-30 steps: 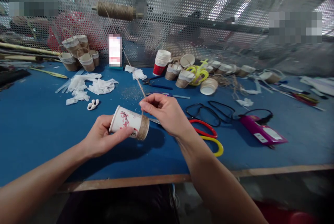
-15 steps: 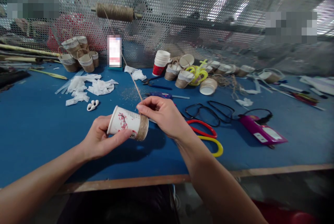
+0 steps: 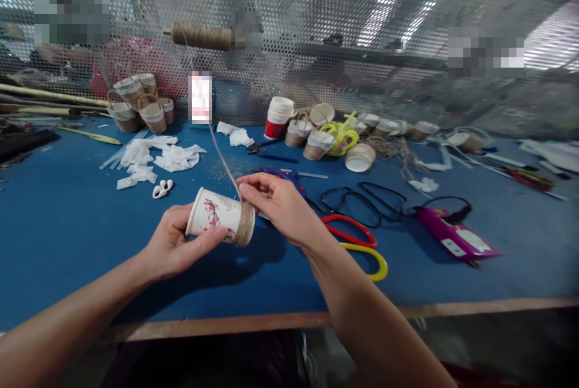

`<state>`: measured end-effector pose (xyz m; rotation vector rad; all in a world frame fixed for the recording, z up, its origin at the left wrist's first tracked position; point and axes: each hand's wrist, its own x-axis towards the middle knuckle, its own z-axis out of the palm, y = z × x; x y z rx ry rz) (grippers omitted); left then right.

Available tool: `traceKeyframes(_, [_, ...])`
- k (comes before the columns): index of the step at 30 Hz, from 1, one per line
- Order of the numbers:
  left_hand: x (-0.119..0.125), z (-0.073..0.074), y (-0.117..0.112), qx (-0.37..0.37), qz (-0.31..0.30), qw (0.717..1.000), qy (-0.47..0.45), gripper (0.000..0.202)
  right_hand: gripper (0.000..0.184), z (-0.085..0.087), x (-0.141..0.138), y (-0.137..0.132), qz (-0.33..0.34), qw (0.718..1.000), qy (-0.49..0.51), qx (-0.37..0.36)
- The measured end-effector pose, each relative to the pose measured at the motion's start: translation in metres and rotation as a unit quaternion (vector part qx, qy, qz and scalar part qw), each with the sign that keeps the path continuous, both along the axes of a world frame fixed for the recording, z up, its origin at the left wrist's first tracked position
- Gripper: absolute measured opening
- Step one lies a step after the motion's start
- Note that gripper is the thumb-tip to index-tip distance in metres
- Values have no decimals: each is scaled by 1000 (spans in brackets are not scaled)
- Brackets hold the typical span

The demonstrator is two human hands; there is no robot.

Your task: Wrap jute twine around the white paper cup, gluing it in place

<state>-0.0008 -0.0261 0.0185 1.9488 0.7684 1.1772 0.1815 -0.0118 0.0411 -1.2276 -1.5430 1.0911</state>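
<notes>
My left hand (image 3: 174, 243) grips a white paper cup (image 3: 217, 222) with a red flower print, held on its side above the blue table (image 3: 67, 219). Brown twine is wound round the cup's base end. My right hand (image 3: 275, 207) pinches the twine strand (image 3: 221, 159) right beside the cup's wrapped end. The strand runs up and back to a twine spool (image 3: 203, 36) hung on the perforated metal screen.
Red and yellow scissors (image 3: 362, 243), black loops (image 3: 362, 201) and a purple glue gun (image 3: 452, 240) lie right of my hands. A stack of cups (image 3: 278, 116), twine-wrapped cups (image 3: 316, 140) and small baskets (image 3: 136, 101) stand at the back. White scraps (image 3: 154, 155) lie at left.
My right hand has slid slightly left along the cup's wrapped end with the twine, and the cup has turned a little. The view has tilted, so everything sits lower in frame.
</notes>
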Motion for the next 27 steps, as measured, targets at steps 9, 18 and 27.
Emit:
traceKeyframes(9, [-4, -7, 11, 61, 67, 996, 20, 10, 33, 4, 8, -4, 129, 983, 38, -124])
traceKeyframes(18, [-5, 7, 18, -271, 4, 957, -103, 23, 33, 1, 5, 0, 110, 993, 11, -35])
traceKeyframes(27, [-2, 3, 23, -382, -14, 909, -169, 20, 35, -3, 3, 1, 129, 991, -24, -6])
